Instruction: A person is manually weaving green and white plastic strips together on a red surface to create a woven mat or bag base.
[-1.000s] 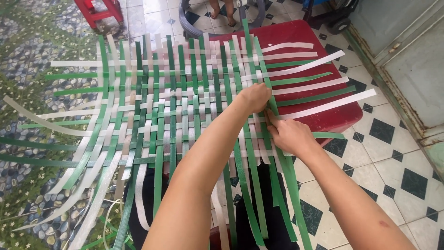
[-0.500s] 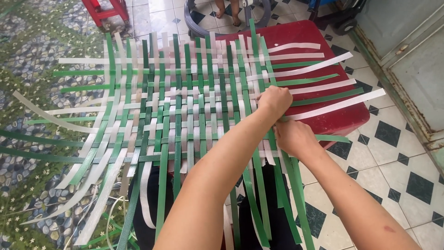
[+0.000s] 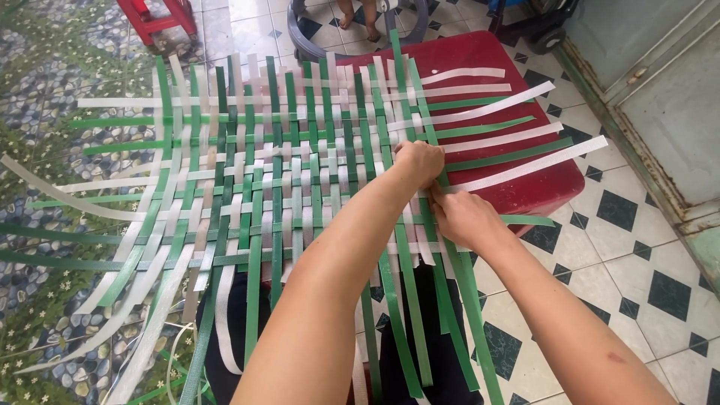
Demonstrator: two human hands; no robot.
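A flat woven mat [image 3: 292, 172] of green and white plastic strips lies across a red plastic stool [image 3: 525, 187] and my lap. My left hand [image 3: 420, 161] presses on the weave near its right edge, fingers curled around a white strip [image 3: 525, 165] that runs out to the right. Just below it, my right hand [image 3: 461, 217] pinches a green upright strip [image 3: 469, 300] where it meets the weave. Both hands nearly touch each other. Loose strip ends fan out on every side.
A small red stool [image 3: 154, 15] stands at the far left top. A person's bare feet [image 3: 360, 19] show by a grey round base at the top. A grey wall and door frame [image 3: 652, 112] run along the right. The floor is black-and-white tile and a pebble pattern.
Both hands have shifted slightly up and to the right along the weave's right edge. The view has tilted a little; the mat lies as before.
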